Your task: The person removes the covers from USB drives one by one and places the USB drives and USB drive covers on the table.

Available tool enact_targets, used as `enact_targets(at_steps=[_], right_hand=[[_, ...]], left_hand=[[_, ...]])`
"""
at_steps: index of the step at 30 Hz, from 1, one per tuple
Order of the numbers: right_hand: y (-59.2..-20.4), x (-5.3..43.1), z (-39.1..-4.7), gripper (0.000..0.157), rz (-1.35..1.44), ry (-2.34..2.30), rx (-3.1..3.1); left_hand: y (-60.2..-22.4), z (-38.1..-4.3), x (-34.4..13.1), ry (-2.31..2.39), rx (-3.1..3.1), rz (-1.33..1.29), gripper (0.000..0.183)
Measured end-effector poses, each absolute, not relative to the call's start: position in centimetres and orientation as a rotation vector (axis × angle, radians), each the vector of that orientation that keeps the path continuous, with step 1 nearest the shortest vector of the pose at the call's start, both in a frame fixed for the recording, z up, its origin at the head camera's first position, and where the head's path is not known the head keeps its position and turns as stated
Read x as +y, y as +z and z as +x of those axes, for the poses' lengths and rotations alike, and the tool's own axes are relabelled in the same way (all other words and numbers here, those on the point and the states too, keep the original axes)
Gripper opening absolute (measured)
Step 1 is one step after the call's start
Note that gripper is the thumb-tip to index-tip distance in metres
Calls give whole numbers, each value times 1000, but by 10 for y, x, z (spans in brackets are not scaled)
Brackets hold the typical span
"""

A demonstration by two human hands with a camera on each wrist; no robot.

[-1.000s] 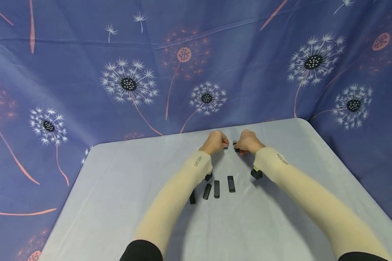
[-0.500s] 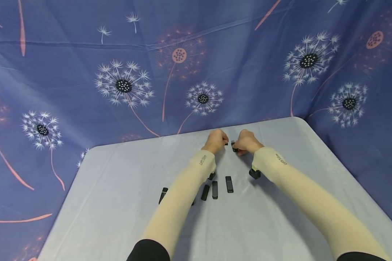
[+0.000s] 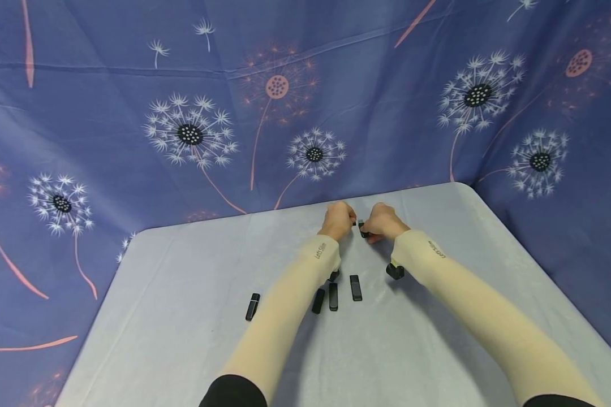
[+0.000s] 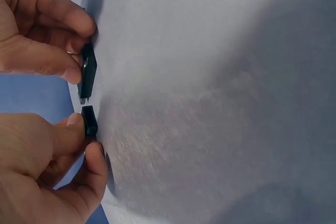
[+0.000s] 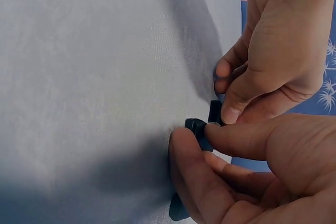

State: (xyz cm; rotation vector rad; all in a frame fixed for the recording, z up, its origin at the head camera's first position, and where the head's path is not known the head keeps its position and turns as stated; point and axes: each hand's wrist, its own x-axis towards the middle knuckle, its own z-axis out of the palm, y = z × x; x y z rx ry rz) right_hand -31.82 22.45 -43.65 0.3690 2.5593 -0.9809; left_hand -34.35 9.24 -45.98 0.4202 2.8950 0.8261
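Near the table's far edge my left hand (image 3: 338, 219) pinches a small black cap (image 4: 90, 121) between thumb and fingers. Just to its right, my right hand (image 3: 383, 221) pinches a black USB flash drive (image 4: 89, 72). Its metal plug points at the cap's end, and a narrow gap parts the two in the left wrist view. In the right wrist view my fingers cover much of the drive, while the cap (image 5: 215, 111) shows in the left hand above it. Both pieces are held just over the white tabletop.
Nearer me on the white table (image 3: 183, 271) lie several more black sticks: one (image 3: 252, 307) left of my left forearm, others (image 3: 318, 301) (image 3: 333, 297) (image 3: 356, 288) between my forearms. A blue dandelion-print cloth (image 3: 234, 186) hangs behind the table and along its right side.
The cap and the drive have come closer together, narrowing the gap. A black stick left of my left forearm has come into sight, while another is now hidden behind that forearm.
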Motion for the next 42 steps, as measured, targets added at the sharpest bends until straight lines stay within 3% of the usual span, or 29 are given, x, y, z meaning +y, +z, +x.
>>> enact_targets(at_steps=[14, 25, 42], right_hand=[[-434, 227, -317, 15, 350, -1012, 2556], [-399, 253, -313, 35, 323, -1097, 2542], [-396, 265, -256, 37, -53, -992, 2822]], left_hand=[[-460, -344, 90, 802, 2901, 457, 16], [-458, -344, 76, 963, 2767, 498, 25], [-441, -321, 23, 856, 2732, 751, 36]])
